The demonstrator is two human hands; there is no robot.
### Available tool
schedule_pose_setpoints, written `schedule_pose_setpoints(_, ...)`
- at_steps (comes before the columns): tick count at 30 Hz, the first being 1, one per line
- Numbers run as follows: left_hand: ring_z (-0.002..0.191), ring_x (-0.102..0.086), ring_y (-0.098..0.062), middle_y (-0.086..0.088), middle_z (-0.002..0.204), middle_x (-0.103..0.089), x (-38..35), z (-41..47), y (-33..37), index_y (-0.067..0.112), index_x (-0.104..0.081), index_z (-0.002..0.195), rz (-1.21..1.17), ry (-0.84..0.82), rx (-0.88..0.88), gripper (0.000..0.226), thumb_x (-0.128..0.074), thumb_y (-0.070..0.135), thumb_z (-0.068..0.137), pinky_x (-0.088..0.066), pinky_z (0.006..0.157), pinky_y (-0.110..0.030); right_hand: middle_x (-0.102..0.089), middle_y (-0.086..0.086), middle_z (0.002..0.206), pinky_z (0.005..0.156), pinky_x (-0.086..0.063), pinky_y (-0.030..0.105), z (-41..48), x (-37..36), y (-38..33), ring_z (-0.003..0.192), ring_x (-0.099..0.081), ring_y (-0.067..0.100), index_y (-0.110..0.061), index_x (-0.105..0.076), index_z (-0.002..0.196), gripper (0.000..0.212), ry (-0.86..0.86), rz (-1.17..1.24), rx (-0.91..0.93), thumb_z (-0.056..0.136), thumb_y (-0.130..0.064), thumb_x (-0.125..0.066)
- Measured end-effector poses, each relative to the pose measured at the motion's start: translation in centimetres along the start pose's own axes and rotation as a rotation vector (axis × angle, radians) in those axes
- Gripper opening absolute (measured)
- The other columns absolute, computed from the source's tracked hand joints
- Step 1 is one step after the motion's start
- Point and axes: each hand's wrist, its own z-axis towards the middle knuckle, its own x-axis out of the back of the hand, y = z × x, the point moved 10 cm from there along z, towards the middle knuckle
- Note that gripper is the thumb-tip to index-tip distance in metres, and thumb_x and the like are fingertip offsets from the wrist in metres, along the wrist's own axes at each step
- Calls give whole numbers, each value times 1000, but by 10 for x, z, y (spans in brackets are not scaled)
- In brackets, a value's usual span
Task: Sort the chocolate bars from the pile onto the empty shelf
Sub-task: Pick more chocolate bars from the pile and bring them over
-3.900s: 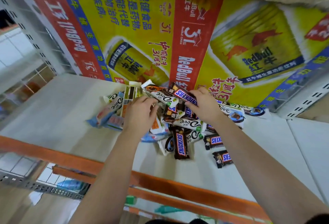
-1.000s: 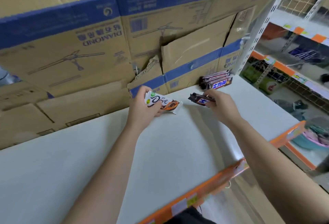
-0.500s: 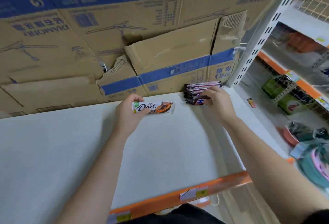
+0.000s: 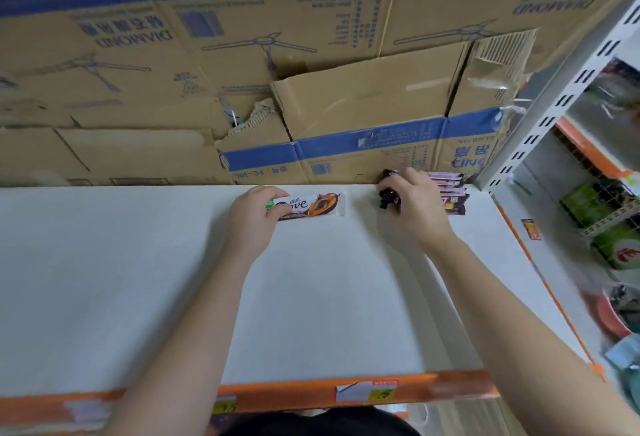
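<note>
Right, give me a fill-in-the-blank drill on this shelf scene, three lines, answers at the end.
1. The left hand grips a white bar branded ____.
2. The right hand grips dark bars lying to the ____ of it.
3. The shelf has a front edge coloured ____.
Missing: Dove; right; orange.

Hands: left hand and right hand bare.
Forearms: left forearm and right forearm uncovered down to the orange shelf edge.
Garment: black fabric, just below that edge.
</note>
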Motion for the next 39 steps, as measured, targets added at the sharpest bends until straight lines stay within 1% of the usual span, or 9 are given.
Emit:
schedule_pose_setpoints(3, 101, -56, -22, -5, 109, -66, 17, 4, -19, 12, -68, 105, -9, 23, 31, 19, -63, 15, 87, -36, 76, -24, -54, 0, 79, 64, -37, 34, 4, -25, -40, 75, -47, 25, -14, -66, 86, 21, -43, 27, 54, 67, -11, -58)
schedule_pose_setpoints(6, 99, -58, -24, -6, 106, -68, 42, 8, -48, 13, -70, 101, -43, 59, 55, 18, -66, 13, 84, -39, 80, -26, -61, 2, 86, 70, -41, 37, 6, -59, -85, 80, -53, 28, -14, -65, 88, 22, -157, 57, 161, 75, -19, -47)
schedule_pose_setpoints(10, 94, -59, -23, -4, 100, -69, 81, 17, -86, 16, -70, 99, 8, 82, 49, 16, -66, 15, 83, -36, 73, -27, -63, 6, 91, 77, -47, 36, 8, -86, -141, 83, -55, 28, -11, -67, 94, 22, -213, 164, 202, 78, -13, -51)
schedule_pose_setpoints(13, 92, -58, -23, -3, 96, -69, 108, 25, -122, 20, -70, 96, 1, 63, 54, 13, -65, 16, 83, -41, 77, -32, -63, 6, 88, 73, -48, 37, 12, -104, -184, 78, -54, 29, -11, -68, 93, 30, -224, 175, 207, 80, -18, -42)
schedule_pose_setpoints(20, 91, -59, -22, -3, 95, -69, 154, 50, -164, 18, -71, 93, 12, 17, -63, 15, -67, 11, 80, -44, 79, -34, -64, 2, 86, 70, -46, 37, 25, -146, -257, 74, -50, 26, -16, -68, 91, 24, -188, 125, 170, 81, -13, -47)
schedule_pose_setpoints(26, 86, -56, -23, -2, 87, -66, 164, 54, -172, 15, -66, 94, 59, 69, -105, 20, -73, 17, 75, -44, 70, -38, -59, -2, 84, 69, -45, 41, 24, -154, -269, 76, -46, 26, -17, -63, 86, 25, -108, 106, 47, 81, -14, -40)
schedule_pose_setpoints(29, 87, -56, -29, -8, 88, -64, 163, 54, -170, 7, -69, 86, 51, 106, -159, 14, -74, 12, 73, -39, 69, -32, -60, -2, 85, 70, -45, 40, 25, -151, -271, 76, -47, 26, -17, -64, 88, 25, -108, 109, 49, 82, -15, -40)
schedule_pose_setpoints(33, 85, -52, -31, -11, 83, -58, 164, 50, -170, 3, -72, 89, 75, 217, -179, 20, -75, 12, 72, -31, 69, -21, -60, -3, 86, 70, -45, 41, 23, -152, -270, 78, -48, 27, -17, -64, 88, 23, -88, 120, 44, 83, -14, -42)
schedule_pose_setpoints(39, 86, -51, -30, -9, 87, -59, 161, 48, -170, 7, -69, 88, 84, 281, -149, 23, -78, 17, 70, -32, 74, -21, -60, -4, 87, 71, -45, 40, 23, -152, -267, 78, -48, 25, -17, -65, 88, 21, -69, 153, 40, 82, -10, -46)
